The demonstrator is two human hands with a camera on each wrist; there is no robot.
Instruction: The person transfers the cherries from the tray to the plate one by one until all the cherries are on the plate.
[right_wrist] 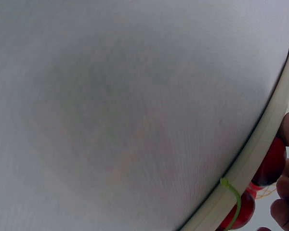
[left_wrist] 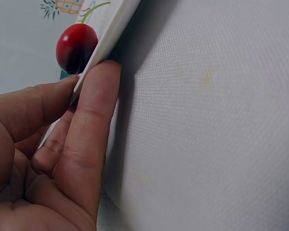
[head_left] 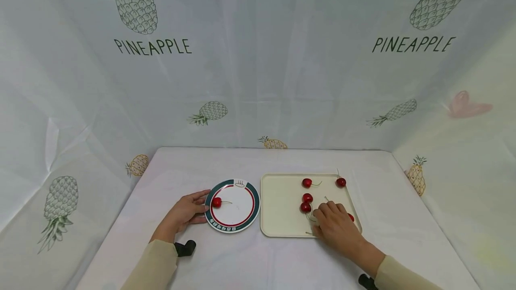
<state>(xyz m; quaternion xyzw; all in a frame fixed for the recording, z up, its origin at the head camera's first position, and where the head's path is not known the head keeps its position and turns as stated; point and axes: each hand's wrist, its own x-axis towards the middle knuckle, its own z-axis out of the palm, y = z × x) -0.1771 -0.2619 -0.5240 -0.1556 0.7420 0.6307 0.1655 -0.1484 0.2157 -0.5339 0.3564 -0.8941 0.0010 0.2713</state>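
My left hand (head_left: 188,211) pinches the left rim of a round white plate (head_left: 242,211) with a green band and a red ring, thumb above and fingers beneath. One red cherry (head_left: 217,202) with a green stem lies on the plate near that thumb. Over the right part of a cream rectangular tray (head_left: 280,209), my right hand (head_left: 336,227) reaches down with bent fingers. In the right wrist view its thumb and fingers close around a dark red cherry (right_wrist: 272,162) just inside the tray's rim. The head view hides that cherry under the hand.
Several other cherries lie in the tray, among them one at the back (head_left: 307,183), one at the far right corner (head_left: 341,182) and a touching pair (head_left: 306,203). The plate stands close to the tray's left edge. A pineapple-printed cloth (head_left: 258,57) hangs behind the white table (head_left: 217,263).
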